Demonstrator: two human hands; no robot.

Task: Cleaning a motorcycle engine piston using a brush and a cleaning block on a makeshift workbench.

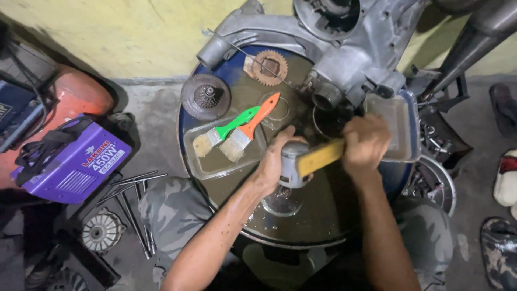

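My left hand [274, 161] is wrapped around a grey metal cylinder part [291, 164] standing on the oily drum top [323, 215]. My right hand [366, 143] grips the yellow wooden handle of a tool [320, 156], apparently a hammer, lying across the top of that cylinder. Under the cylinder sits a round shiny metal piece [283, 202]. Just left of my left hand, two paintbrushes, one with a green handle [234, 125] and one with an orange handle [261, 116], rest in a clear shallow tray [210, 167].
A grey engine casing [344, 48] sits at the drum's far edge, with a rusty sprocket [269, 67] and a dark round clutch part [205, 97] beside it. A clear tray [401, 129] lies right. A purple welding machine [70, 161], loose rods [134, 207] and parts cover the floor left.
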